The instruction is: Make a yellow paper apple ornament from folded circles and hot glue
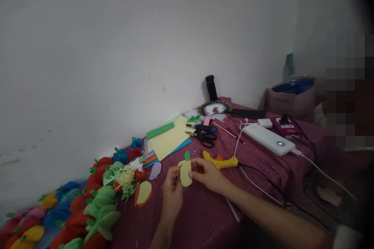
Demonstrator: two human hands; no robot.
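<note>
Between my two hands is a pale yellow felt fruit shape [185,174] with a green leaf piece [187,155] at its top. My left hand [172,190] grips its left side, and my right hand [206,173] pinches its right edge between thumb and fingers. Left of my hands lie pale yellow and orange half-round pieces [144,193] and a lilac piece [155,171]. Just beyond my right hand rests a yellow hot glue gun [224,162]. Black-handled scissors [204,137] and a utility knife [201,127] lie farther back.
Many coloured felt fruits [99,206] crowd the table's left side. Coloured sheets [169,140] lie by the wall. At right are a white power bank [267,139] with cables and a purple power socket [285,125]. A black bottle [211,88] stands at the back.
</note>
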